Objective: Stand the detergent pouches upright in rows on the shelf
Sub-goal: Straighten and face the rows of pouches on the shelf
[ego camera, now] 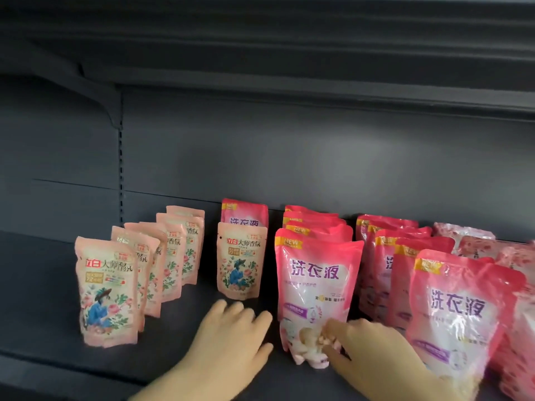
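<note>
Several rows of detergent pouches on a dark shelf (43,285), all upright or nearly so. Item in hand: bright-pink pouch (315,282), front of the middle row, close to the shelf's near edge, with others like it packed close behind. Right hand (373,351) — fingers curled, pinching the pouch's lower right corner, where the base looks crumpled. Left hand (228,340) — fingers relaxed and apart, holding nothing, low over bare shelf just left of the pouch; whether it touches the shelf cannot be told. Risk, judged: the soft base is not flattened, so on release the pouch may slump forward off the near edge, or lean back and tip those behind. Second risk: the right wrist lies just in front of the neighbouring pink pouch (457,311), which tilts; a brush could topple it. Surroundings: pale floral row (107,287) at left, well apart; lone floral pouch (241,260) beyond the left hand, a pink one behind it; patterned pouches (477,241) far right; grey back panel (289,146).
</note>
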### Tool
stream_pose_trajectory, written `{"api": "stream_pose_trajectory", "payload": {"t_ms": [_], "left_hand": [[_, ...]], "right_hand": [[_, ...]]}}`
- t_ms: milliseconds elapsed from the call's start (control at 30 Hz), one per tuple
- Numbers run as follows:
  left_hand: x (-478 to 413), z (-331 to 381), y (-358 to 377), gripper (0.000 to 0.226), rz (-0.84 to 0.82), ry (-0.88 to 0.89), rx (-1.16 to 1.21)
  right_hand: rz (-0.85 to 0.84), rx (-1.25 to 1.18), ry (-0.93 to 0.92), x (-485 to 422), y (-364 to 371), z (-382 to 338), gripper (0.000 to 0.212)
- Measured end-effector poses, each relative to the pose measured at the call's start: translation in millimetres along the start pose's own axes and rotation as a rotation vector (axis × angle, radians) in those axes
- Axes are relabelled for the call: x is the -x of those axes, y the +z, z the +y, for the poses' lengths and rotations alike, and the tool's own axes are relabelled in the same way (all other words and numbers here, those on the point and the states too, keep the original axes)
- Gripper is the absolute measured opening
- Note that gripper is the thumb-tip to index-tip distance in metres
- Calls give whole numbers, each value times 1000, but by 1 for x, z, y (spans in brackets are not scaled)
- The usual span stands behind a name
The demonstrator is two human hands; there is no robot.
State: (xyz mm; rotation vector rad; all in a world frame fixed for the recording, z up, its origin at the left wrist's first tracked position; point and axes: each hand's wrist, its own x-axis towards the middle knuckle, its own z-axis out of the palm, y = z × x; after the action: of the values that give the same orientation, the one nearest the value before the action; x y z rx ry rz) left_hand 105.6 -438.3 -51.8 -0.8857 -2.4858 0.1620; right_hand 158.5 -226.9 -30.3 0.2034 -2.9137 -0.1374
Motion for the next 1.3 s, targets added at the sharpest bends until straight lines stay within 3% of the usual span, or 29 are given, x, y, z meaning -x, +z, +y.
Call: {"api": "stream_pose_trajectory", "payload": {"t_ms": [67, 133, 233, 467, 567, 700, 867, 1167, 1233, 1300], "left_hand": [[7, -23, -23, 33, 107, 81, -75], [12, -49, -43, 31, 78, 158, -77], [10, -89, -72, 24, 204, 227, -260], [-1, -168, -99, 34, 166, 360, -459], [-12, -195, -99, 33, 97, 400, -429], [-43, -227, -104, 36, -34, 273, -327], [-81, -247, -93, 38, -39, 274, -300], [-153, -263, -50, 39, 63, 319, -272], [-168, -268, -45, 38, 29, 265, -201], [-183, -272, -39, 33, -38, 139, 61]], "right_hand": [[3, 65, -83, -6, -20, -13, 26], [37, 139, -174, -14, -41, -29, 25], [137, 249, -307, -29, -71, -51, 27], [256, 498, -372, -80, -112, -91, 29], [229, 518, -325, -101, -120, -100, 32], [105, 509, -245, -128, -132, -108, 38], [-3, 570, -190, -165, -138, -102, 39], [8, 581, -179, -232, -133, -63, 37], [5, 547, -154, -245, -130, -54, 38], [-31, 453, -100, -257, -128, -47, 37]]}}
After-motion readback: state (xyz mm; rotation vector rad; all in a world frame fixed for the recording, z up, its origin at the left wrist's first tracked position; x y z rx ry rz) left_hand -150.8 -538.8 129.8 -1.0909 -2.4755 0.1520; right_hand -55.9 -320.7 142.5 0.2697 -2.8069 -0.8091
